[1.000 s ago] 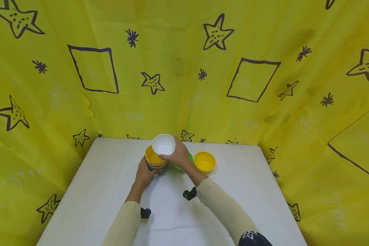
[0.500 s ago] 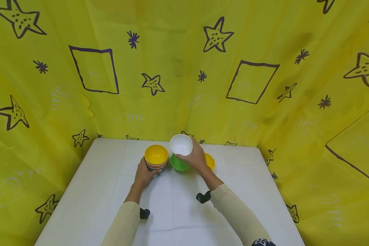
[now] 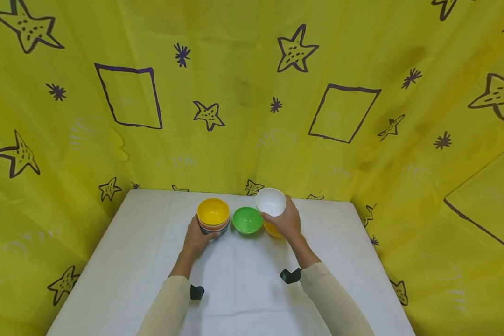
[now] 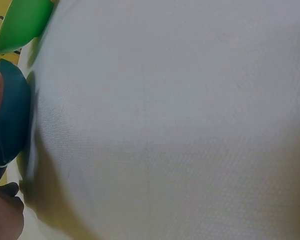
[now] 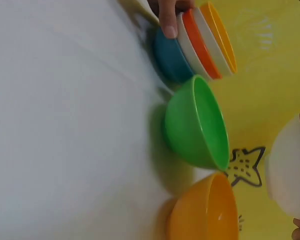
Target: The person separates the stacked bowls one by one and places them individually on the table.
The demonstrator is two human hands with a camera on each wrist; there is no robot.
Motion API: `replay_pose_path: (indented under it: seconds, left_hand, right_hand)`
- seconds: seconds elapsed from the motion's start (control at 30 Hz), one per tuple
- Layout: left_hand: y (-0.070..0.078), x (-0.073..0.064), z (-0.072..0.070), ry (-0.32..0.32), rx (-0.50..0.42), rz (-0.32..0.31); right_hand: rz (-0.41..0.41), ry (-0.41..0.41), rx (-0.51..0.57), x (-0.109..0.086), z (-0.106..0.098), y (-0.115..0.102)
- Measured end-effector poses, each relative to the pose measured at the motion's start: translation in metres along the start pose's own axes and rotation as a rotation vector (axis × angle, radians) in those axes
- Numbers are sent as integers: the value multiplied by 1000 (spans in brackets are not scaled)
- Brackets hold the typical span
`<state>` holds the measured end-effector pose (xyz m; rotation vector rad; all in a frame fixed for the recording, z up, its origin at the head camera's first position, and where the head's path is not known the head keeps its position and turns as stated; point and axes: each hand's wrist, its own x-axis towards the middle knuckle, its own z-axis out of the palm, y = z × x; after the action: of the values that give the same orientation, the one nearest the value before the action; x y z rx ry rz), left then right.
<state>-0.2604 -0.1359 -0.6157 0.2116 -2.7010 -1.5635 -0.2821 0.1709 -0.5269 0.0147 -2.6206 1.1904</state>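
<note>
My left hand (image 3: 196, 238) grips the side of a stack of nested bowls topped by a yellow bowl (image 3: 213, 211). Lower in that stack, the right wrist view shows white bowls, an orange bowl (image 5: 200, 42) and, at the bottom, a blue bowl (image 5: 171, 56). A white bowl (image 3: 270, 201) is held up in my right hand (image 3: 290, 219), thumb at its near side. It hangs above and partly covers a second, yellow-orange bowl (image 3: 274, 230) on the table. Between the stack and that bowl stands a green bowl (image 3: 247, 220), upright and untouched.
A white cloth covers the table (image 3: 235, 289). Behind it and along both sides hangs a yellow curtain (image 3: 243, 149) with drawn stars and frames. The bowls stand in a row near the table's back edge.
My right hand has carried the white bowl rightward from the stack, past the green bowl, to over the separate yellow-orange bowl. The left hand has stayed on the stack.
</note>
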Motion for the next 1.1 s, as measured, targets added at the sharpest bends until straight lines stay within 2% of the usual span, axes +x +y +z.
replay_pose_path:
  seconds: [0.5, 0.77, 0.93, 1.1]
  left_hand:
    - [2, -4, 0, 13, -8, 6]
    - [3, -5, 0, 15, -13, 12]
    - [3, -5, -1, 15, -7, 13]
    - [5, -6, -1, 15, -12, 4]
  right_hand:
    - [156, 115, 10, -3, -39, 51]
    - [242, 143, -33, -13, -46, 79]
    - [269, 160, -37, -18, -47, 93]
    - [297, 138, -43, -24, -47, 104]
